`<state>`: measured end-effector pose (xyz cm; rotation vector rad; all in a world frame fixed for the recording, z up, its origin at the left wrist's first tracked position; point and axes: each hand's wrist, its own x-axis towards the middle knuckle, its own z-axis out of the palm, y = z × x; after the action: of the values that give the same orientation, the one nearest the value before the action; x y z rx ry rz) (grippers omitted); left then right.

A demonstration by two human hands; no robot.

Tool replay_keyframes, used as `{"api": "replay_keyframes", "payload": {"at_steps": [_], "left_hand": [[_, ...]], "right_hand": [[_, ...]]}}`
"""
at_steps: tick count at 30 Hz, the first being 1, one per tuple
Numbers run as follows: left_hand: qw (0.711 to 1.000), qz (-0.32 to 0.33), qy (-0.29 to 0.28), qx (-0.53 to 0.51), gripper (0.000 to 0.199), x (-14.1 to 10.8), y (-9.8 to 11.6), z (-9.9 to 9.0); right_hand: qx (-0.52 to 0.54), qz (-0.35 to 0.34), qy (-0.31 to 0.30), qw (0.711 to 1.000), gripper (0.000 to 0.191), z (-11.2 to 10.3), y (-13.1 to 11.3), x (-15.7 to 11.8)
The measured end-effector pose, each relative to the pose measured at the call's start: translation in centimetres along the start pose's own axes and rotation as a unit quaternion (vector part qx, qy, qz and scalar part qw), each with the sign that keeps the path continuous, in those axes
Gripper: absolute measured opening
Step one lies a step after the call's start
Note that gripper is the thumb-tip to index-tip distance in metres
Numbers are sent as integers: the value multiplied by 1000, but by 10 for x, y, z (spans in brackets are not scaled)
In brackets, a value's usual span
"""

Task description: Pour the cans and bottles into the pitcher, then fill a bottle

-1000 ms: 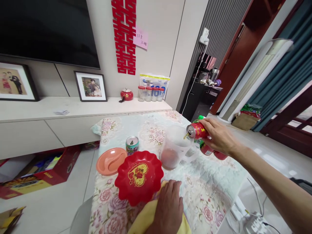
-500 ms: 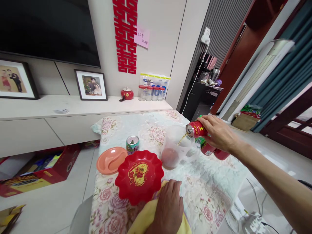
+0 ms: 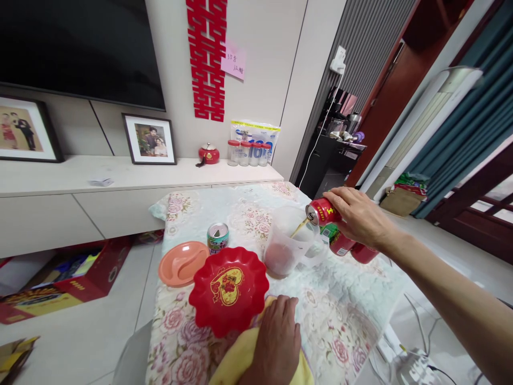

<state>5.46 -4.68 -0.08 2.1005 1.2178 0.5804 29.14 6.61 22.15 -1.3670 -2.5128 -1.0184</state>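
My right hand (image 3: 356, 216) is closed round a red can (image 3: 323, 212), tipped on its side over a translucent plastic pitcher (image 3: 286, 240). A thin amber stream runs from the can's mouth into the pitcher, where reddish-brown contents show through the wall. My left hand (image 3: 279, 339) lies flat on a yellow cloth (image 3: 236, 357), fingers stretched out, near the pitcher's base. Left of it is a red scalloped plate (image 3: 244, 291) with a gold heart print. An orange divided dish (image 3: 176, 263) and an opened teal can (image 3: 218, 238) stand beyond the plate.
More red cans (image 3: 364, 253) and a green one (image 3: 329, 231) are right of the pitcher. A floral cloth covers the table (image 3: 188, 342). Behind stands a white cabinet (image 3: 96, 174) with framed photos and lidded jars. A power strip (image 3: 419, 369) with cables is at the lower right.
The stream from the can looks slightly thicker. Both hands, the can and the pitcher are nearly where they were.
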Motion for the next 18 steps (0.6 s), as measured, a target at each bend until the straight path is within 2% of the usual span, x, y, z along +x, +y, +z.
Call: {"api": "replay_keyframes", "payload": {"at_steps": [7,13,18], "left_hand": [[1000,7,-1,-2,56,0,-3,2],[1000,-19,-16,5,58,1,5,-5],[1000,-18,-24,-2,57,1,6,-7]], "right_hand": [[6,-8,-6,1000,53,-5,1,3],[5,-14,-4,1000,58,-8,0,6],[-12,-25,-4,1000,55,-11,0,7]]}}
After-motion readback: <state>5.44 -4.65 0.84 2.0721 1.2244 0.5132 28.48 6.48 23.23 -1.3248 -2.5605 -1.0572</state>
